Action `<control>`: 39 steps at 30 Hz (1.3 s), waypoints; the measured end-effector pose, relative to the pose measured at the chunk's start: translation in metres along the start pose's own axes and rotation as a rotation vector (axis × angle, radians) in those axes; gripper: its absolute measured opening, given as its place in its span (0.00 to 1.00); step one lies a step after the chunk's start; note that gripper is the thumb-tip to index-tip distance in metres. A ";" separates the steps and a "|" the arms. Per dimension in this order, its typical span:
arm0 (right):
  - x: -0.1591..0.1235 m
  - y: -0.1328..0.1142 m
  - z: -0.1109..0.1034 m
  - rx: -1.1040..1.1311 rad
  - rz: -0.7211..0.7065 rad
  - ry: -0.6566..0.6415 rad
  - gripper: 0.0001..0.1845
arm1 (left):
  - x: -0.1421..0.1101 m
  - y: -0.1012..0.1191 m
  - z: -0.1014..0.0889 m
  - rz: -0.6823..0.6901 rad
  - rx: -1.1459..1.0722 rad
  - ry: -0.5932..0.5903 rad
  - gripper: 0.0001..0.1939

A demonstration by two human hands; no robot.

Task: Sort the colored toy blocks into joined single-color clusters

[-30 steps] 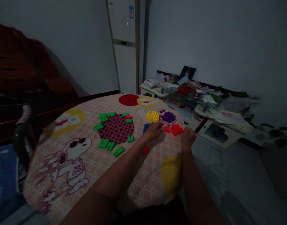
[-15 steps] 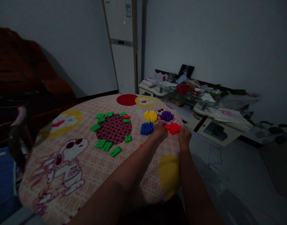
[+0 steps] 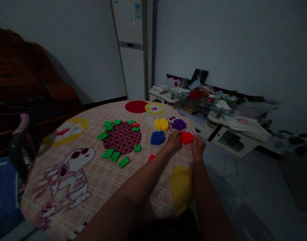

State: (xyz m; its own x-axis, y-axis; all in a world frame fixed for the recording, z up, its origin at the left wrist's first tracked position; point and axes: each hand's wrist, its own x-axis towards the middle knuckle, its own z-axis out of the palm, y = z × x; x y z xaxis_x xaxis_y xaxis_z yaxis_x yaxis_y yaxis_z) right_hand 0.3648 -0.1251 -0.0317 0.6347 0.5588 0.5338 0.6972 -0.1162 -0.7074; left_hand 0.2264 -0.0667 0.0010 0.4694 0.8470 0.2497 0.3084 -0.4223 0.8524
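- Under both forearms, the patterned tablecloth (image 3: pixel 161 190) gives every small piece a flat resting place within arm's reach
- Left of the arms, the maroon checked disc (image 3: pixel 122 138) seems to act as a centre, since pieces ring its rim; whether it is a mat or a print, I cannot tell
- At the table's right side, the left hand (image 3: pixel 175 140) and right hand (image 3: pixel 198 146) flank one cluster, probably to work it from two sides; fingers bend inward on both, but whether either grips anything I cannot tell
- Between them sits the red cluster (image 3: pixel 186 137), near the table's edge
- Beyond and left of it, the yellow cluster (image 3: pixel 161 124), purple cluster (image 3: pixel 179 124) and blue cluster (image 3: pixel 157 137) stand apart, apparently grouped by colour
- Around the disc, green pieces (image 3: pixel 123 162) lie in small bunches, perhaps for easy telling apart
- Beside the left forearm, a partly hidden red piece (image 3: pixel 150 157) lies alone
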 end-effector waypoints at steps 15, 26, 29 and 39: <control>0.000 0.008 0.002 0.046 0.013 0.023 0.23 | 0.020 -0.076 -0.174 -0.186 0.454 0.460 0.19; 0.000 0.005 0.002 0.064 0.047 0.037 0.24 | 0.017 -0.117 -0.202 -0.231 0.497 0.469 0.09; 0.000 0.006 0.002 0.079 0.058 0.046 0.24 | 0.018 -0.114 -0.212 -0.250 0.501 0.496 0.10; 0.002 0.019 0.008 0.190 0.114 0.062 0.25 | 0.028 -0.028 -0.163 0.005 0.303 0.379 0.19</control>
State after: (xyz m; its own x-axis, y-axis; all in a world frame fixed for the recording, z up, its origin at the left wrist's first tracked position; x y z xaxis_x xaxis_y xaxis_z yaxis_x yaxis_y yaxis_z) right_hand 0.3765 -0.1196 -0.0473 0.7293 0.4985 0.4686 0.5481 -0.0157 -0.8363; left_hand 0.0956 0.0215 0.0589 0.1537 0.8792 0.4510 0.5603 -0.4535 0.6931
